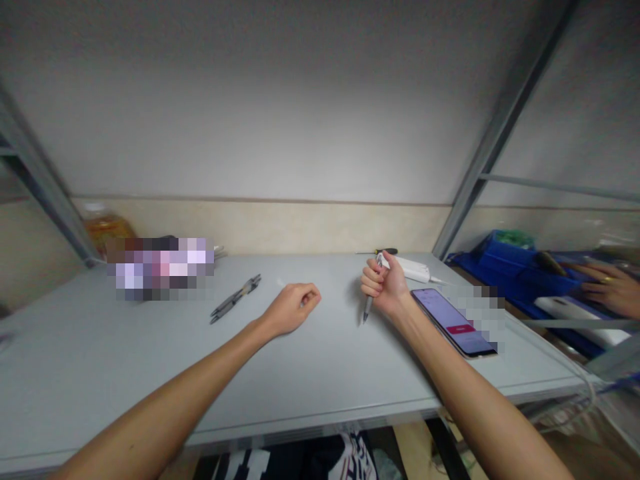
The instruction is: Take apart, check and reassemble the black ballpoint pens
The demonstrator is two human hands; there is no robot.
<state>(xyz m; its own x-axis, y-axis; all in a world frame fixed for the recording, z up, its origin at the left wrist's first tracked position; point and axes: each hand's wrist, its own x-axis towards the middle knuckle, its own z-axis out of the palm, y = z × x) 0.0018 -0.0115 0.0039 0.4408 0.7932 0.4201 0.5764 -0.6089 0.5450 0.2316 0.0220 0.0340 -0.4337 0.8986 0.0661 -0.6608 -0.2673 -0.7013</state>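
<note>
My right hand (pixel 384 285) is closed in a fist round a grey pen (pixel 369 308), held upright with its tip pointing down at the grey table (pixel 150 360). My left hand (pixel 294 308) rests on the table near the middle, fingers curled into a loose fist; I cannot make out anything inside it. Two dark pens (pixel 236 298) lie together on the table to the left of my left hand, apart from it.
A smartphone (pixel 454 322) with a lit screen lies by my right wrist. A white device (pixel 414 270) and a screwdriver (pixel 383 251) lie behind my right hand. Another person's hand (pixel 607 288) rests at the right by blue bins (pixel 515 260). A bottle (pixel 103 227) stands back left.
</note>
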